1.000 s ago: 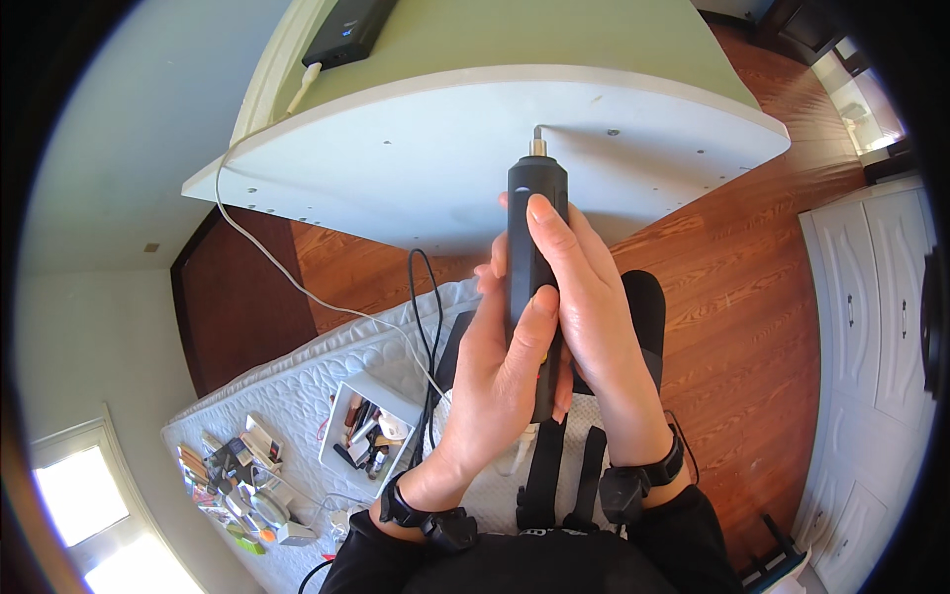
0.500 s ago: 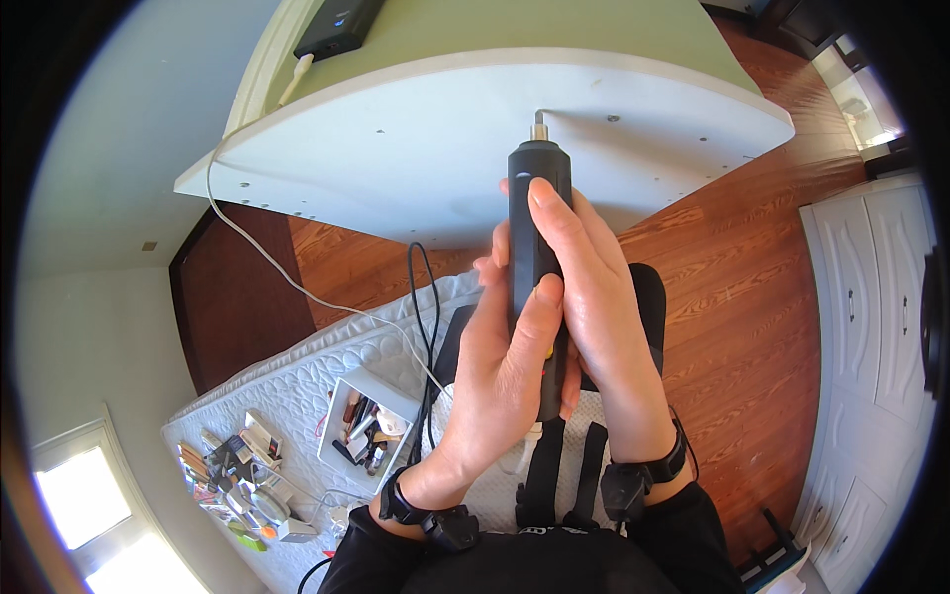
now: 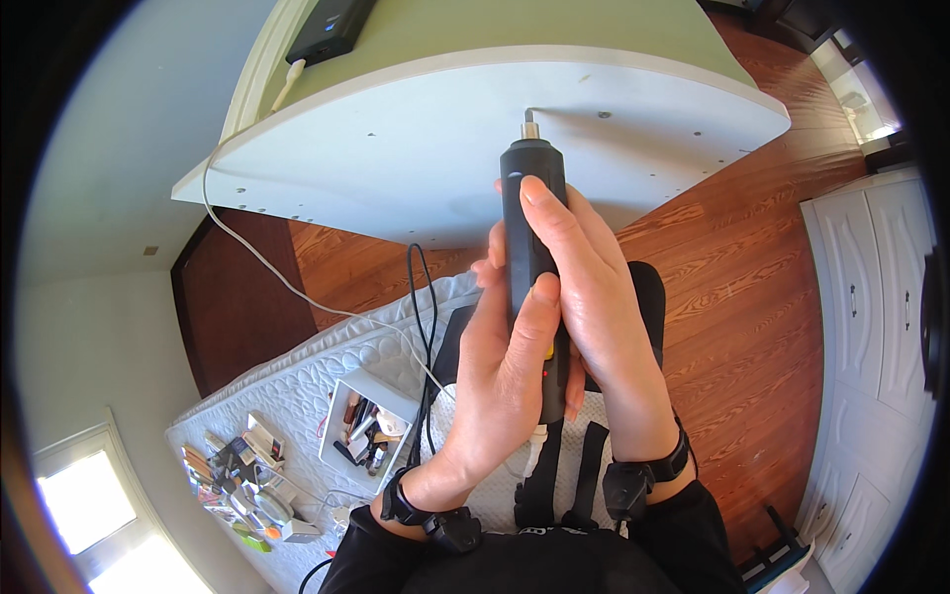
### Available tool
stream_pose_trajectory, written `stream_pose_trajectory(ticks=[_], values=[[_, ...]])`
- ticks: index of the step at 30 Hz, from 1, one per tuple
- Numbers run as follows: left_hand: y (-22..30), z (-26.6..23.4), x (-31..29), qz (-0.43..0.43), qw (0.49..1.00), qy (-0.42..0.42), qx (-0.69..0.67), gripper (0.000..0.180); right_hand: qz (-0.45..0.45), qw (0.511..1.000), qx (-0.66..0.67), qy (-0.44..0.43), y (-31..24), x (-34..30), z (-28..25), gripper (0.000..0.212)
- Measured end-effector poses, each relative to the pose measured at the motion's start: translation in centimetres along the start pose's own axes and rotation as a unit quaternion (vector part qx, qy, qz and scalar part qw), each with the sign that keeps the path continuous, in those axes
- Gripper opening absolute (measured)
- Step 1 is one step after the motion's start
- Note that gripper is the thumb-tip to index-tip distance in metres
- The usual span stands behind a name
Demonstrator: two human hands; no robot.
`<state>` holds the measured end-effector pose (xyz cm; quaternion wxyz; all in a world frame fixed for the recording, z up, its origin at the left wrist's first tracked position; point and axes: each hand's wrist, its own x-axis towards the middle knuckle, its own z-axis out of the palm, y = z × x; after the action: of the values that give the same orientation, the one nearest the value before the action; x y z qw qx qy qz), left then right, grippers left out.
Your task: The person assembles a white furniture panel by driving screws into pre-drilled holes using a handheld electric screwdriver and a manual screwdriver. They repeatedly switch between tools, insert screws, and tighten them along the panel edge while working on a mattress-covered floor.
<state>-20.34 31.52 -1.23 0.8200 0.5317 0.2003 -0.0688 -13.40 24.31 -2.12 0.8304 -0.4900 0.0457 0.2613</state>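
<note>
Both hands are wrapped round a black electric screwdriver (image 3: 534,163), which points away from me. My left hand (image 3: 500,371) grips its lower body, thumb lying along the handle. Higher up, my right hand (image 3: 589,267) closes on the right side with its thumb near the front end. The bit at the tip meets the white panel (image 3: 435,129), at or very near its surface; a screw there is too small to make out. Several small holes and fittings dot the panel. A red light shows low on the handle, and a white plug and cable end sits at its bottom.
At left a quilted mattress (image 3: 317,361) carries a white box (image 3: 346,381) of small items and a pile of loose things (image 3: 247,485). A thin white cable (image 3: 267,262) drapes from a black device (image 3: 332,30) across the panel. White cabinets (image 3: 871,297) stand at right.
The screwdriver and both hands have shifted very slightly left in the view, along with the panel. Both hands keep the same grip, and the bit stays at the same spot on the panel.
</note>
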Motion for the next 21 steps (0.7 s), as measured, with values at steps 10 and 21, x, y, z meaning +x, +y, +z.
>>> stream_pose_trajectory(ticks=[10,21], values=[[-0.23,-0.05,0.1,0.012,1.0,-0.009,0.019,0.056,-0.013,1.0,-0.014,-0.004,0.06,-0.02,-0.18,0.05],[-0.43,-0.12,0.08,0.012,1.0,-0.007,0.003,0.055,-0.011,1.0,-0.016,-0.001,0.09,-0.17,-0.2,0.049]])
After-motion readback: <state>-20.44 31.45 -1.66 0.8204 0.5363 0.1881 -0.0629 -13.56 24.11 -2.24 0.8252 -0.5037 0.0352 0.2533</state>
